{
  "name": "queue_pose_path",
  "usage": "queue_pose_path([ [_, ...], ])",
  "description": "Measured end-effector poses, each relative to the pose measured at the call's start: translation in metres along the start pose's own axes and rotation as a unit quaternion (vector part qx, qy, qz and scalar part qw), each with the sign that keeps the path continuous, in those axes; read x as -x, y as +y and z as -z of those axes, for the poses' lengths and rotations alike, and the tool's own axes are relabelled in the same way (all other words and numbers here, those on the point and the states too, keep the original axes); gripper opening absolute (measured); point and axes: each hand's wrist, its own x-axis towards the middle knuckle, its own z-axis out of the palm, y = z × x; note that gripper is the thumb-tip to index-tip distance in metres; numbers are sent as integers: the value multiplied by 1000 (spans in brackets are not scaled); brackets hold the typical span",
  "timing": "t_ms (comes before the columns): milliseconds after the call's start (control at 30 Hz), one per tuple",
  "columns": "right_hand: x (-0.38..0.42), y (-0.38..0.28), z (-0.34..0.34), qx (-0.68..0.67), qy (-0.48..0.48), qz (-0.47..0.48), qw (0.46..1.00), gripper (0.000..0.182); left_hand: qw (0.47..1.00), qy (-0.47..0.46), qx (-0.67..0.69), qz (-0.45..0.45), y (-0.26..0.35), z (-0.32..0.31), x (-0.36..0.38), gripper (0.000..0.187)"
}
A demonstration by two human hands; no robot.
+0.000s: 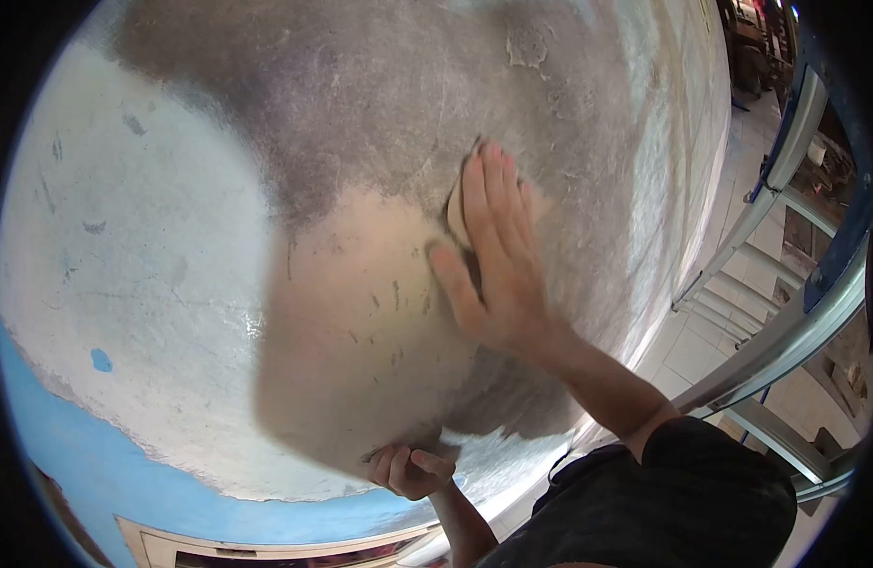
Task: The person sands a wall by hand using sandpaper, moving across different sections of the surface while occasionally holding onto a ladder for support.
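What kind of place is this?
Probably a building being painted or repaired. The wall is scraped, patchy plaster with leftover blue paint, the right hand presses a sanding pad against it, and a metal ladder stands over a tiled floor.

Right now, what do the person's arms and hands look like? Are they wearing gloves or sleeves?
No gloves: both hands are bare. The right hand shows long fingers and a bare forearm. Only the knuckles, thumb and a bare stretch of forearm of the left hand show. No watch, ring or bracelet is visible. Dark black clothing sits low in the picture, and whether it is a sleeve is unclear.
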Motion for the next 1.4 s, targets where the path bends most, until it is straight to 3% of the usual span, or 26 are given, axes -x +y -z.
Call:
queue_pose_path([
  [100,3,0,-3,-3,6,-6,1000,64,1000,-19,-1,-19,-2,3,1,14],
  [200,56,-13,0,5,-73,-50,996,64,999,-20,-18,-33,-4,3,3,13],
  [300,65,-4,1,6,-79,-14,997,65,1000,0,1,-29,-4,-1,3,13],
  [500,-4,2,3,37,-10,-8,999,69,1000,-17,-9,-19,-2,2,2,13],
  [600,32,-8,6,-7,-88,-24,996,71,1000,-12,-6,-24,-1,1,0,13],
  [700,66,-8,6,18,-98,-9,995,70,1000,5,8,-19,-1,-2,1,13],
  [900,4,-6,1,16,7,-2,1000,64,1000,-3,-1,-3,0,0,1,15],
  [1167,67,1,-7,31,-100,4,995,59,1000,-2,-14,-23,-4,-1,4,13],
  [1400,-4,-1,3,24,-53,17,998,64,1000,-12,-16,-24,-3,2,4,12],
])
